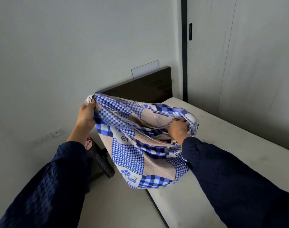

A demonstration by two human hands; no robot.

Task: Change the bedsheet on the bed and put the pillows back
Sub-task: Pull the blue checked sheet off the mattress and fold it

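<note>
Low on the wall at my far left sits a wall socket (57, 132). My left hand (87, 115) is closed around one bunched edge of the blue checked bedsheet (132, 150), holding it up in front of the dark headboard (140, 86). Below that hand, a black woven object (101, 162) stands on the floor beside the bed. The bedsheet hangs between my hands in a loose, sagging bundle, its lower end over the bed's near edge. My right hand (179, 127) is curled into the folds, gripping the fabric above the bare mattress (231, 134).
</note>
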